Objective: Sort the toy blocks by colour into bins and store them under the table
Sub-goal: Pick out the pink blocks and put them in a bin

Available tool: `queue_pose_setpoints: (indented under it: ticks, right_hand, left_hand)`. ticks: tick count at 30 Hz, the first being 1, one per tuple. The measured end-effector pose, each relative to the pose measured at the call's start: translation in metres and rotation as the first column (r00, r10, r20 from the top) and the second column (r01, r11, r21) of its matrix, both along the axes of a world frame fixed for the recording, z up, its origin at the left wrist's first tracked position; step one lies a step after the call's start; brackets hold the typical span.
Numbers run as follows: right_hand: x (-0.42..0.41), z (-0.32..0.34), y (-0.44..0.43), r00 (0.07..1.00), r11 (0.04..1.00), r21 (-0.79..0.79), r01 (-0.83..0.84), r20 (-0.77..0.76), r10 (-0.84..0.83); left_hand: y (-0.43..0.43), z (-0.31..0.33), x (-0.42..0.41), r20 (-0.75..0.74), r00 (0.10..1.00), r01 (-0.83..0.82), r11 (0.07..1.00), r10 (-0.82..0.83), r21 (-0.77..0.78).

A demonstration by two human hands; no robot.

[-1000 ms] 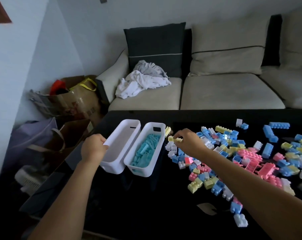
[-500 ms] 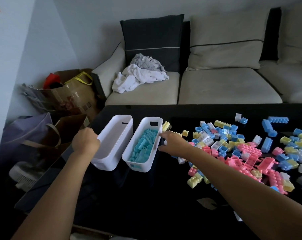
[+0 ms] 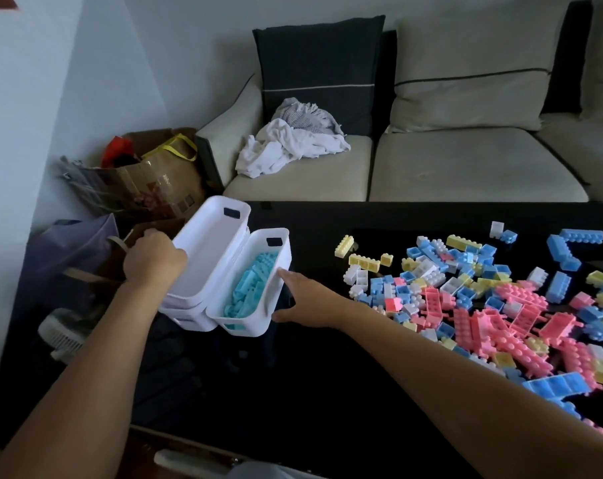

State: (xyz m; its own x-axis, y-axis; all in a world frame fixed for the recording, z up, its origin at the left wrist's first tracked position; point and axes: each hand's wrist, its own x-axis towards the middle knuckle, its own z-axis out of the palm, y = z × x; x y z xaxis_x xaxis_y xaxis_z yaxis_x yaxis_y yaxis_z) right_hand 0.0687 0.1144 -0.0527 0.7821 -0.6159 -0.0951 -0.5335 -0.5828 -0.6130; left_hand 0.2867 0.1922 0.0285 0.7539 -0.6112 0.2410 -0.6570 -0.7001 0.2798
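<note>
Two white bins stand side by side at the left end of the black table [image 3: 327, 375]. My left hand [image 3: 151, 258] grips the left rim of the empty bin [image 3: 206, 257], which sits raised in a nested stack of like bins. The bin of teal blocks [image 3: 275, 252] stands right of it. My right hand [image 3: 301, 300] lies against its right wall with fingers straight and thumb spread low. A loose pile of pink, blue, yellow and white blocks [image 3: 483, 299] covers the table's right half. Some yellow blocks [image 3: 364, 261] lie at the pile's left edge.
A beige sofa [image 3: 465, 167] with a dark cushion [image 3: 319, 63] and crumpled white cloth [image 3: 293, 146] runs behind the table. Paper bags [image 3: 148, 181] and a purple bag [image 3: 72, 250] crowd the floor at the left, with a small white fan [image 3: 63, 335] below them.
My right hand left the block pile and moved left onto the teal bin's side. My left hand has raised the empty bin, so nested bins show beneath it.
</note>
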Motion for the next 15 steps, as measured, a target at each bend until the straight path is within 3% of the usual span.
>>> queue_pose_setpoints:
  ticks: [4,7,10,12,15]
  right_hand:
    - [0.0,0.002,-0.019,0.992,0.963,-0.265,0.048,-0.102,-0.077]
    - [-0.011,0.001,-0.053,0.949,0.904,-0.418,0.095,-0.237,-0.209]
    - [-0.025,0.001,-0.081,0.894,0.927,-0.319,0.2,-0.328,-0.305]
    - [-0.031,-0.003,-0.086,0.892,0.952,-0.223,0.208,-0.357,-0.278]
    - [-0.038,-0.008,-0.077,0.898,0.96,-0.218,0.173,-0.365,-0.245]
  left_hand:
    - [0.002,0.016,-0.01,0.069,0.996,0.065,0.972,-0.051,-0.225]
    - [-0.005,0.026,-0.031,0.041,0.985,0.169,0.94,-0.165,-0.296]
    - [-0.015,0.028,-0.051,-0.054,0.957,0.26,0.923,-0.286,-0.283]
    - [-0.02,0.024,-0.061,-0.149,0.921,0.309,0.909,-0.359,-0.28]
    - [-0.029,0.014,-0.073,-0.237,0.875,0.339,0.885,-0.421,-0.32]
